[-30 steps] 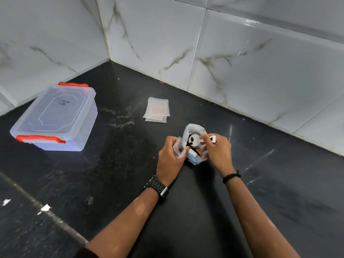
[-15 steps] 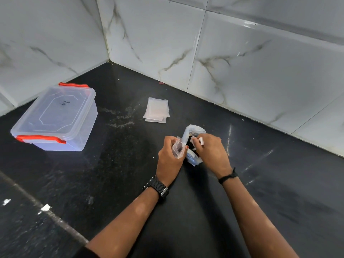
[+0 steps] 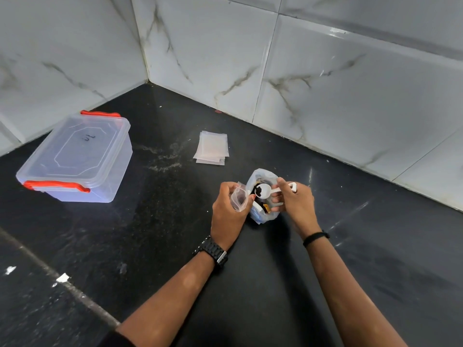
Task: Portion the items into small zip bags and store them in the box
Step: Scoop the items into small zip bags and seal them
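A larger clear plastic bag (image 3: 260,176) of dark items stands on the black counter at the centre. My left hand (image 3: 226,211) pinches a small clear zip bag (image 3: 238,197) just left of it, mouth turned toward the big bag. My right hand (image 3: 295,201) holds a white plastic scoop (image 3: 265,190) by its handle; its bowl carries a bit of dark material and hovers over the big bag, close to the small bag's mouth. A stack of empty zip bags (image 3: 213,147) lies farther back. The clear storage box (image 3: 75,159) with red latches sits shut at the left.
Marble-tiled walls (image 3: 325,83) meet in a corner behind the counter and close off the back and left. A pale seam (image 3: 62,284) runs across the counter at the lower left, with small white specks beside it.
My right hand dipped the scoop down into the big bag, then lifted it back out with dark material in its bowl. My left hand kept the small bag in place.
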